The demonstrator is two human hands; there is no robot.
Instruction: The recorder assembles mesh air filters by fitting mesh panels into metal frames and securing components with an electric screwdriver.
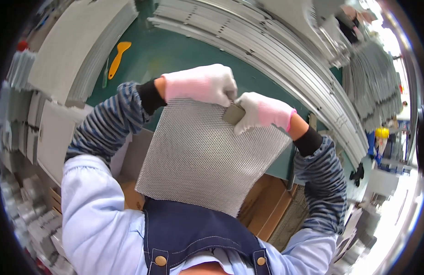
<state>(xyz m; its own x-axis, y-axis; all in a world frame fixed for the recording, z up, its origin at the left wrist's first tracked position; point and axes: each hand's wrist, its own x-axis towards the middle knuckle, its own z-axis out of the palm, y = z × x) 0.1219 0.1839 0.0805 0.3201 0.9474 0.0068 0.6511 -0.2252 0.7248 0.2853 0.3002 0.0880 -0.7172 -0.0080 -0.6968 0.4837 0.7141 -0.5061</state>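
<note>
A silver metal mesh sheet [198, 151] with small diamond-like openings slants from my hands down to the front of my dark apron. My left hand [202, 85], in a white glove with a pink cuff, is closed at the sheet's far edge, fingers curled over it. Close beside it, my right hand [260, 112], gloved the same way, pinches a small flat grey-beige piece [233, 114] between thumb and fingers. This piece lies against the mesh near its far edge. Whether it touches my left fingertips is hard to make out.
Beyond my hands is a green work surface [152, 59], with a yellow scraper [119, 59] lying on it. Long white metal strips [248, 41] run along its far side. White panels [79, 41] are stacked at the left. Brown cardboard [267, 201] shows below the sheet.
</note>
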